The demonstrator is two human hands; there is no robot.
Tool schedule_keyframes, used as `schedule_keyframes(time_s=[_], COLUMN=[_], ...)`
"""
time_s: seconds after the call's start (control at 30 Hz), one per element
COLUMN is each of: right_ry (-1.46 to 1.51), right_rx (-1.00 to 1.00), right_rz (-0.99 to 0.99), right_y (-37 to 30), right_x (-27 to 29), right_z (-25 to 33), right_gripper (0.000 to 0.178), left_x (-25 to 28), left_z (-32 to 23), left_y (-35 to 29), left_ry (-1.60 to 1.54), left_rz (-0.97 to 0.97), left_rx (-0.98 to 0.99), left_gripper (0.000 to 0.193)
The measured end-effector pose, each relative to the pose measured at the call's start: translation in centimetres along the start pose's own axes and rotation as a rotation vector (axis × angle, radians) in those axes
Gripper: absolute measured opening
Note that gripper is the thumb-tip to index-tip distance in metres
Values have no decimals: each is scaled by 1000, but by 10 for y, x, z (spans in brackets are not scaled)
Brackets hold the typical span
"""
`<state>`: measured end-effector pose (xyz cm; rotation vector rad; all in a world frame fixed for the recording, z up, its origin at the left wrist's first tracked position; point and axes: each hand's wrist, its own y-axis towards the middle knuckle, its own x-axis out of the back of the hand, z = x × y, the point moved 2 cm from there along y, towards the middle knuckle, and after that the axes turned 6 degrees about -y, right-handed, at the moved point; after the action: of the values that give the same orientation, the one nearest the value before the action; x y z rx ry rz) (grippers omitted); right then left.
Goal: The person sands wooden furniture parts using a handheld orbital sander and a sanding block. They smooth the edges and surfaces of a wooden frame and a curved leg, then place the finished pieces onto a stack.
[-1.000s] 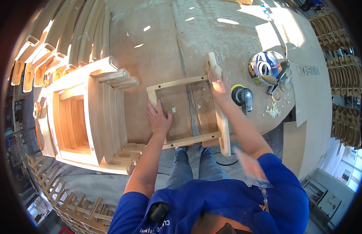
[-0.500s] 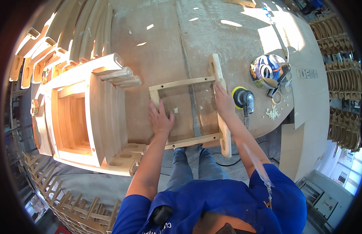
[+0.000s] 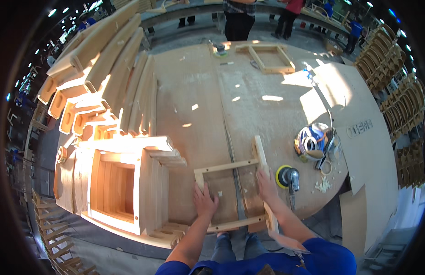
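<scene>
1. View tips up since the last frame: far edge of the table and people beyond it now show fully in my feed.
2. Wooden frame lies flat at the table's near edge, same spot as before, only lower in view. Its near bar runs along that edge.
3. Left hand stays palm-down on the left bar, thumb apart from fingers. Can't tell if it grips.
4. Right hand stays on the right rail, just nearer than the far joint. Fingers close together; can't tell if they clamp the rail.
5. Disc sander just right of that rail; farther right, blue tub with tape rolls, shavings nearer the right edge.
6. Stack of wooden frames at near-left corner, long wooden pieces behind it along the left edge.
7. Second frame lies near the far edge.
</scene>
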<state>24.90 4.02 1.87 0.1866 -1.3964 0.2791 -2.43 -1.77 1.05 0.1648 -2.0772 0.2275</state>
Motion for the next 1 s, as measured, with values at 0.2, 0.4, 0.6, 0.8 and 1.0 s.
schedule_keyframes(time_s=[0.2,0.4,0.6,0.8,1.0], right_ry=[117,37,-70,184,97], right_rx=[173,-107,-168,-273,-145], right_rz=[25,-227,-243,-48,-8], right_y=[-15,-16,62,114,18], right_x=[30,15,-10,-4,-15], right_z=[-12,-17,-12,-13,-12], right_gripper=[56,64,62,51,50], left_x=[-3,1,-3,0,0], left_z=[2,-2,-1,-1,-1], left_y=[-1,-1,1,2,2], left_ry=[61,160,65,141,72], left_rz=[49,88,134,114,149], left_rx=[39,66,120,90,102], left_gripper=[75,78,75,77,78])
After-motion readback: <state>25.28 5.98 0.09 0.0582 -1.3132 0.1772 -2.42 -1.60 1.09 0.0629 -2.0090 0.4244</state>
